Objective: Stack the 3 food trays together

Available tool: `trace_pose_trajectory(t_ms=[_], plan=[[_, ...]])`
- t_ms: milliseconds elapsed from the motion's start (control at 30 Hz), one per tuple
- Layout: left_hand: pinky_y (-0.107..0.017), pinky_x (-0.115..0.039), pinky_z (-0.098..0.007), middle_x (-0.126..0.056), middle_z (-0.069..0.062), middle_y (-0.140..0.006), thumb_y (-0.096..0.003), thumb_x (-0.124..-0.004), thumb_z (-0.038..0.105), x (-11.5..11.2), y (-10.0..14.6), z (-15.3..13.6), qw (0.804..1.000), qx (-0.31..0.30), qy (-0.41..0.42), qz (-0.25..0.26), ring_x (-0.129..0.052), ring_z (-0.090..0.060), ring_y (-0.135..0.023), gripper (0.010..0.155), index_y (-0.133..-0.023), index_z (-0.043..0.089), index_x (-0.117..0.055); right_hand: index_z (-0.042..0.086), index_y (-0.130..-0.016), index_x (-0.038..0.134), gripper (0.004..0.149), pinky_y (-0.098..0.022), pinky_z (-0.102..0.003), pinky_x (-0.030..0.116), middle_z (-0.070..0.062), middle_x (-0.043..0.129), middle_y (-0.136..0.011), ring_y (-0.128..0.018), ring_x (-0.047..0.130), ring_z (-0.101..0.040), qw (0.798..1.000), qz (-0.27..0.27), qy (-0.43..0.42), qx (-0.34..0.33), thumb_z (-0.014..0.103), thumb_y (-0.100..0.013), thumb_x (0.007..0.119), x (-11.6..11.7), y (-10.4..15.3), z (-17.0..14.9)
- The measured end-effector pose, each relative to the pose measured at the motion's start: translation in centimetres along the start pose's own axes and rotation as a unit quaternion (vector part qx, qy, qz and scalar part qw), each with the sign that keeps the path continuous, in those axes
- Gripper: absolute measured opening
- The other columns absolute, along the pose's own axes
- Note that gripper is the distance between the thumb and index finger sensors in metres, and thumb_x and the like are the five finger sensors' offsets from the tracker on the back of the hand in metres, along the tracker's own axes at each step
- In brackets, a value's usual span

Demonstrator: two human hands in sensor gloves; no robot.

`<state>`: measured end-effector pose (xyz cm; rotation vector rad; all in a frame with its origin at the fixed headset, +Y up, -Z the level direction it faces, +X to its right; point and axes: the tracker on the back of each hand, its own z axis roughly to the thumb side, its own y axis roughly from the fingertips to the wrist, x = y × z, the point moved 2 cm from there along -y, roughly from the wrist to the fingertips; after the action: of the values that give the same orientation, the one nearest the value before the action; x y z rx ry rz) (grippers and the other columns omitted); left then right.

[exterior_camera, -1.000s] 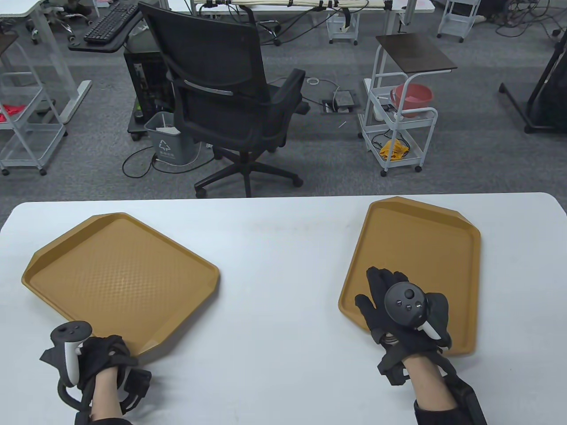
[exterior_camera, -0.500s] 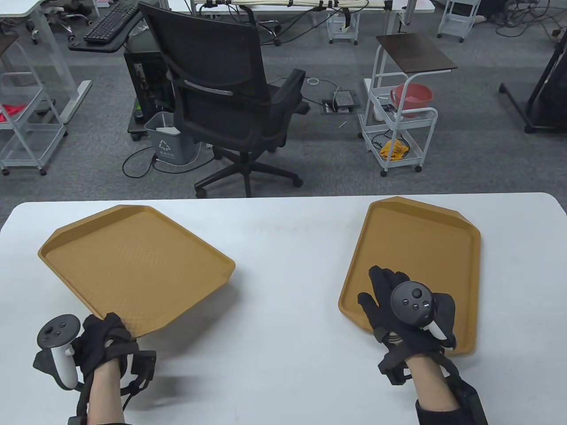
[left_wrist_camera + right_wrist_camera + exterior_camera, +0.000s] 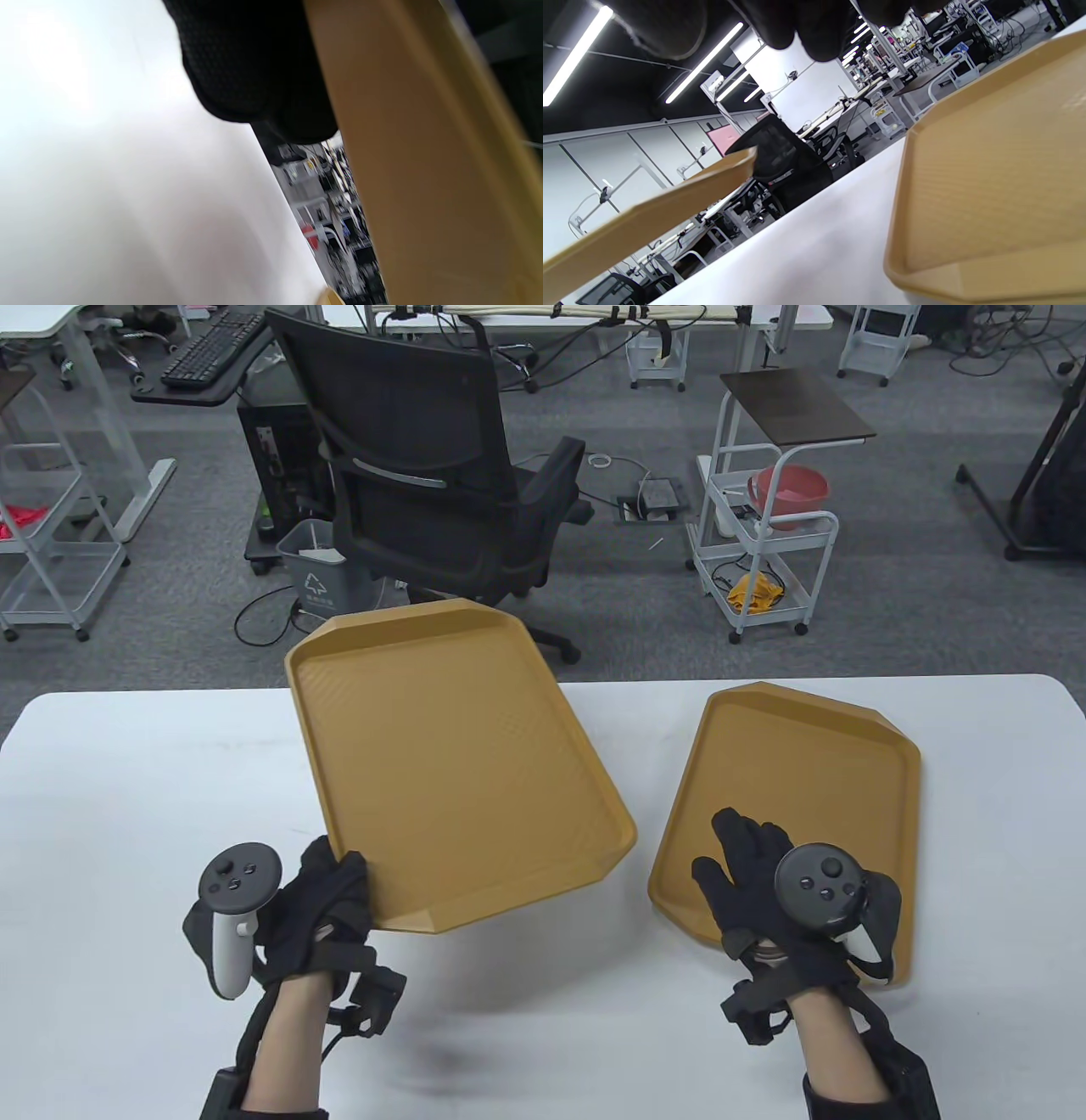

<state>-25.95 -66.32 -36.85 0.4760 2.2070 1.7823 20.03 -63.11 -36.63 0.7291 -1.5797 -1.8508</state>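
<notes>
A brown food tray (image 3: 450,763) is in the air above the middle of the white table, tilted, its far end past the table's far edge. My left hand (image 3: 327,891) grips its near left corner. In the left wrist view my fingers (image 3: 254,63) lie against the tray's underside (image 3: 424,169). A second brown tray (image 3: 806,780) lies flat at the right. My right hand (image 3: 747,865) rests on its near end with the fingers spread. In the right wrist view this tray (image 3: 1001,178) is close, and the lifted tray's edge (image 3: 649,228) shows at the left. I see only two trays.
The white table (image 3: 127,831) is bare on its left side. Beyond its far edge stand a black office chair (image 3: 424,475), a grey bin (image 3: 318,581) and a white cart with a red basin (image 3: 785,496).
My left hand has lifted the left tray off the table, carried it right toward the other tray and turned it. My right hand has stayed on the right tray.
</notes>
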Motion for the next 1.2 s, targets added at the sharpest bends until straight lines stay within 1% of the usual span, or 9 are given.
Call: trace_pose_trajectory(t_ms=[133, 233, 367, 533, 800, 967, 1100, 1167, 1200], plan=[[-0.046, -0.097, -0.022, -0.076, 0.004, -0.091, -0.0571, -0.062, 0.039, -2.3, 0.4, 1.3, 0.999, -0.036, -0.007, -0.038, -0.110, -0.001, -0.054, 0.063, -0.104, 0.006, -0.037, 0.011, -0.113, 0.036, 0.074, -0.071, -0.066, 0.047, -0.030, 0.044, -0.114, -0.101, 0.046, -0.061, 0.998, 0.014, -0.051, 0.019, 0.053, -0.058, 0.060, 0.1, -0.1, -0.6], [-0.046, -0.097, -0.023, -0.076, 0.004, -0.091, -0.0572, -0.062, 0.039, -3.5, 0.6, 1.7, 0.996, -0.048, -0.001, -0.074, -0.110, -0.002, -0.054, 0.063, -0.104, 0.006, -0.037, 0.008, -0.113, 0.032, 0.078, -0.063, -0.061, 0.068, -0.033, 0.052, -0.110, -0.090, 0.073, -0.058, 0.992, 0.048, -0.100, 0.060, 0.056, -0.058, 0.058, 0.9, -0.3, -1.8], [-0.045, -0.097, -0.024, -0.077, 0.004, -0.090, -0.0569, -0.063, 0.038, -4.6, 0.7, 1.8, 0.994, -0.054, 0.001, -0.097, -0.110, -0.003, -0.054, 0.063, -0.104, 0.005, -0.038, -0.002, -0.109, 0.029, 0.082, -0.046, -0.042, 0.086, -0.031, 0.074, -0.093, -0.063, 0.101, -0.033, 0.965, 0.114, -0.214, 0.105, 0.054, -0.059, 0.061, 2.8, -0.8, -3.2], [-0.045, -0.097, -0.024, -0.078, 0.003, -0.089, -0.0566, -0.063, 0.037, -4.8, 0.5, 1.3, 0.995, -0.048, -0.011, -0.092, -0.110, -0.003, -0.053, 0.063, -0.104, 0.004, -0.038, 0.001, -0.104, 0.048, 0.064, -0.029, -0.030, 0.089, -0.015, 0.090, -0.067, -0.036, 0.105, -0.014, 0.961, 0.073, -0.223, 0.144, 0.039, -0.057, 0.070, 3.3, -0.9, -3.9], [-0.046, -0.095, -0.024, -0.080, 0.003, -0.089, -0.0560, -0.064, 0.040, -4.6, 0.5, 1.1, 0.994, -0.055, -0.054, -0.083, -0.109, -0.002, -0.054, 0.064, -0.105, 0.006, -0.041, 0.003, -0.100, 0.056, 0.053, -0.026, -0.029, 0.090, -0.014, 0.091, -0.063, -0.033, 0.105, -0.014, 0.952, 0.043, -0.273, 0.131, 0.031, -0.056, 0.067, 3.4, -1.0, -4.1], [-0.052, -0.091, -0.031, -0.080, 0.003, -0.093, -0.0533, -0.068, 0.052, -3.5, 1.0, 1.9, 0.986, -0.093, -0.137, -0.032, -0.107, -0.009, -0.062, 0.069, -0.108, 0.017, -0.047, 0.002, -0.099, 0.058, 0.052, -0.024, -0.029, 0.091, -0.015, 0.091, -0.062, -0.031, 0.106, -0.015, 0.948, 0.013, -0.292, 0.123, 0.030, -0.056, 0.068, 2.2, -0.8, -4.4], [-0.061, -0.086, -0.037, -0.075, 0.005, -0.100, -0.0517, -0.069, 0.057, -1.4, 2.7, 3.9, 0.936, -0.121, -0.314, 0.104, -0.102, -0.014, -0.077, 0.068, -0.109, 0.026, -0.050, 0.002, -0.099, 0.058, 0.052, -0.025, -0.030, 0.091, -0.016, 0.091, -0.063, -0.032, 0.106, -0.016, 0.954, -0.019, -0.275, 0.122, 0.030, -0.056, 0.068, 0.8, -0.5, -4.7], [-0.073, -0.076, -0.044, -0.067, 0.004, -0.109, -0.0508, -0.068, 0.061, -0.8, 3.7, 4.9, 0.878, -0.119, -0.430, 0.176, -0.090, -0.020, -0.094, 0.071, -0.111, 0.030, -0.048, 0.002, -0.100, 0.058, 0.052, -0.025, -0.030, 0.091, -0.016, 0.091, -0.063, -0.032, 0.106, -0.016, 0.958, -0.038, -0.256, 0.123, 0.030, -0.056, 0.068, 0.0, -0.4, -5.0], [-0.079, -0.066, -0.052, -0.058, 0.001, -0.116, -0.0504, -0.067, 0.064, -0.7, 3.9, 5.1, 0.861, -0.114, -0.459, 0.189, -0.078, -0.026, -0.105, 0.072, -0.112, 0.032, -0.047, 0.002, -0.100, 0.058, 0.052, -0.025, -0.030, 0.091, -0.016, 0.091, -0.063, -0.032, 0.106, -0.016, 0.959, -0.045, -0.251, 0.124, 0.030, -0.056, 0.068, -0.3, -0.4, -5.1]])
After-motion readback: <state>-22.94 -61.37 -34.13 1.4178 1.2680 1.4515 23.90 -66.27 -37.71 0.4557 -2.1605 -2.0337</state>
